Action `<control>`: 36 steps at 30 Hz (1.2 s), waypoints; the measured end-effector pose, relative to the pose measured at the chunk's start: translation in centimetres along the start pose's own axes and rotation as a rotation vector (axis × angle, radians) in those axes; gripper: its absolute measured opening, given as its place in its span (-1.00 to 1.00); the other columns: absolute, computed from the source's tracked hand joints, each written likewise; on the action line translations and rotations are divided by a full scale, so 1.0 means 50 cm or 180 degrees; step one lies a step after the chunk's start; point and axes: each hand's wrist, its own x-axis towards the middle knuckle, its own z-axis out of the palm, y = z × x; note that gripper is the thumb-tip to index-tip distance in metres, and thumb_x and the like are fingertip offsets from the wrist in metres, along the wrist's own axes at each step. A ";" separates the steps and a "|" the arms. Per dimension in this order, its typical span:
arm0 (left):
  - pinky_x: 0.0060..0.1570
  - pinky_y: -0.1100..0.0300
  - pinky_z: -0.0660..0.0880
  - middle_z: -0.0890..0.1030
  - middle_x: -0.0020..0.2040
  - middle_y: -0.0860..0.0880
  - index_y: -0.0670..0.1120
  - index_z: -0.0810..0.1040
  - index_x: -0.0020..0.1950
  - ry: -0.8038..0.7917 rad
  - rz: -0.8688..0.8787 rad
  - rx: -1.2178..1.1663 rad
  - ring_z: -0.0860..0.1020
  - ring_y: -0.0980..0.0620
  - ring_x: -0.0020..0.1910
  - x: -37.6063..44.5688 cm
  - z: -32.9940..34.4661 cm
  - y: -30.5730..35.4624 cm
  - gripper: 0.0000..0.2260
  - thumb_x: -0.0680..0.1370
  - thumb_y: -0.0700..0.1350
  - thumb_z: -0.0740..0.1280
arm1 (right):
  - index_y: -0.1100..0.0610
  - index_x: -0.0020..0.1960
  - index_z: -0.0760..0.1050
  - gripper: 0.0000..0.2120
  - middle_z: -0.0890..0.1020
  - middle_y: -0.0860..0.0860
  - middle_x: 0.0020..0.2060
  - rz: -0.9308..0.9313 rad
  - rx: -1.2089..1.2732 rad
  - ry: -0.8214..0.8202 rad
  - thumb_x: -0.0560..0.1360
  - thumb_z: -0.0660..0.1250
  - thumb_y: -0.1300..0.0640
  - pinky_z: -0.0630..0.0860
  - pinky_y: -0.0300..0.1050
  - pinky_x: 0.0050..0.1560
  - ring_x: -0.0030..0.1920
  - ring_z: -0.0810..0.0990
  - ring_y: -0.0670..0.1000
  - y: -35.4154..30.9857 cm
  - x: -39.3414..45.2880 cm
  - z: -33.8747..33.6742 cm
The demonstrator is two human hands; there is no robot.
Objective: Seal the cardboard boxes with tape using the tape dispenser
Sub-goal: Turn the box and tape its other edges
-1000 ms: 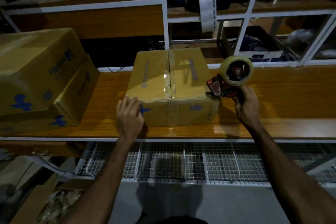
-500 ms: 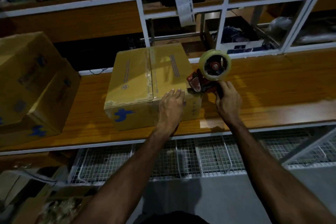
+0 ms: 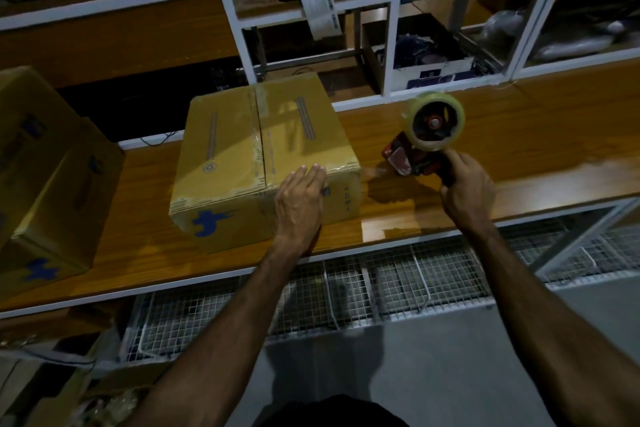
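A closed cardboard box with blue markings sits on the wooden workbench. Clear tape runs along its centre seam and along its near top edge. My left hand lies flat against the box's near right corner, fingers together over the taped edge. My right hand grips the handle of a red tape dispenser carrying a roll of clear tape. The dispenser is off the box, to its right, just above the bench.
Two stacked cardboard boxes stand at the bench's left end. A white metal rack with cluttered shelves rises behind the bench. Wire mesh baskets hang under the bench's front edge. More cardboard lies on the floor at lower left.
The dispenser has come away from the box's right corner and moved right. My left hand slid from the box's left corner across to its right corner and stays pressed there.
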 end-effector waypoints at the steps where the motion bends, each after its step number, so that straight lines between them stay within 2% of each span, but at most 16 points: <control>1: 0.38 -0.09 0.51 0.64 0.35 -0.12 -0.12 0.61 0.40 0.0004 -0.0006 -0.0014 0.60 -0.14 0.34 0.000 0.000 0.000 -0.65 0.61 -0.17 0.46 | 0.05 0.43 0.47 -0.42 0.63 0.18 0.18 -0.0067 -0.0068 0.0010 0.47 0.44 0.38 0.57 0.15 -0.07 0.09 0.60 0.27 0.007 0.001 -0.003; 5: 0.38 -0.09 0.50 0.64 0.34 -0.12 -0.11 0.61 0.39 0.0015 -0.0026 -0.0023 0.61 -0.14 0.34 0.001 -0.005 0.000 -0.67 0.62 -0.16 0.45 | 0.10 0.41 0.46 -0.57 0.57 0.23 0.18 -0.0649 -0.0336 0.0007 0.58 0.36 0.33 0.48 0.19 0.02 0.12 0.53 0.27 0.016 0.025 -0.011; 10: 0.36 -0.13 0.52 0.66 0.32 -0.14 -0.14 0.62 0.38 0.0000 -0.0092 -0.0070 0.62 -0.16 0.32 0.001 -0.006 0.007 -0.67 0.62 -0.15 0.44 | 0.08 0.43 0.46 -0.47 0.54 0.26 0.18 -0.1658 -0.0701 -0.0344 0.50 0.47 0.31 0.49 0.19 0.05 0.16 0.51 0.27 0.021 0.039 -0.012; 15: 0.38 -0.13 0.51 0.65 0.34 -0.13 -0.13 0.60 0.39 -0.0008 -0.0096 -0.0077 0.61 -0.15 0.33 0.001 -0.006 0.003 -0.67 0.63 -0.15 0.43 | 0.09 0.41 0.49 -0.47 0.52 0.29 0.19 -0.1789 -0.0976 -0.0436 0.48 0.51 0.26 0.49 0.23 0.05 0.14 0.50 0.29 0.006 0.041 -0.004; 18: 0.37 -0.13 0.50 0.66 0.32 -0.14 -0.14 0.62 0.37 0.0071 -0.0116 -0.0089 0.62 -0.16 0.32 0.001 -0.005 0.003 -0.68 0.62 -0.16 0.44 | 0.10 0.38 0.56 -0.47 0.54 0.32 0.14 -0.2006 -0.1377 -0.0812 0.42 0.54 0.22 0.48 0.26 0.03 0.09 0.54 0.32 0.053 0.016 -0.006; 21: 0.37 -0.13 0.48 0.66 0.31 -0.14 -0.14 0.63 0.36 0.0118 -0.0145 -0.0110 0.63 -0.17 0.31 0.003 0.001 0.003 -0.68 0.60 -0.18 0.45 | 0.11 0.40 0.52 -0.49 0.54 0.32 0.11 -0.1368 -0.1223 -0.1069 0.46 0.44 0.19 0.48 0.28 0.01 0.09 0.53 0.32 0.104 -0.036 -0.002; 23: 0.37 -0.13 0.48 0.66 0.30 -0.14 -0.14 0.63 0.35 0.0120 -0.0174 -0.0100 0.63 -0.18 0.31 0.003 0.003 0.006 -0.67 0.59 -0.19 0.46 | 0.07 0.44 0.44 -0.51 0.52 0.28 0.06 -0.0842 -0.1019 -0.1042 0.52 0.37 0.27 0.49 0.25 -0.03 0.05 0.50 0.29 0.108 -0.050 0.004; 25: 0.37 -0.14 0.49 0.67 0.30 -0.14 -0.14 0.64 0.35 0.0115 -0.0164 -0.0103 0.63 -0.18 0.30 0.004 0.003 0.008 -0.68 0.59 -0.20 0.47 | 0.00 0.47 0.37 -0.44 0.51 0.25 0.04 -0.0407 -0.0629 -0.1040 0.55 0.43 0.30 0.53 0.24 -0.04 0.03 0.49 0.26 0.091 -0.045 0.008; 27: 0.38 -0.14 0.48 0.66 0.31 -0.14 -0.14 0.64 0.35 0.0084 -0.0190 -0.0138 0.62 -0.19 0.31 0.007 -0.002 0.010 -0.68 0.59 -0.20 0.45 | 0.00 0.48 0.37 -0.43 0.55 0.26 0.13 -0.0068 -0.0031 -0.1163 0.54 0.45 0.27 0.58 0.25 0.06 0.10 0.53 0.27 0.067 -0.024 0.007; 30: 0.39 -0.13 0.47 0.66 0.31 -0.14 -0.15 0.63 0.35 0.0044 -0.0246 -0.0173 0.62 -0.19 0.32 0.007 -0.007 0.015 -0.69 0.60 -0.20 0.45 | 0.09 0.48 0.45 -0.52 0.65 0.20 0.25 0.0199 0.0678 -0.1292 0.59 0.40 0.29 0.60 0.14 0.22 0.23 0.63 0.21 0.036 0.023 0.014; 33: 0.41 -0.12 0.44 0.65 0.32 -0.15 -0.16 0.63 0.35 0.0010 -0.0259 -0.0195 0.61 -0.18 0.33 0.008 -0.013 0.020 -0.70 0.62 -0.20 0.43 | 0.12 0.50 0.44 -0.49 0.63 0.13 0.36 0.0566 0.0975 -0.1626 0.59 0.44 0.28 0.52 0.17 0.40 0.36 0.59 0.16 0.038 0.068 0.057; 36: 0.43 -0.14 0.45 0.64 0.33 -0.16 -0.17 0.63 0.36 -0.0037 -0.0299 -0.0227 0.60 -0.19 0.35 0.009 -0.017 0.021 -0.71 0.63 -0.19 0.40 | 0.11 0.52 0.40 -0.44 0.58 0.11 0.39 0.0920 0.1244 -0.1928 0.57 0.44 0.28 0.51 0.18 0.43 0.40 0.56 0.14 0.029 0.094 0.096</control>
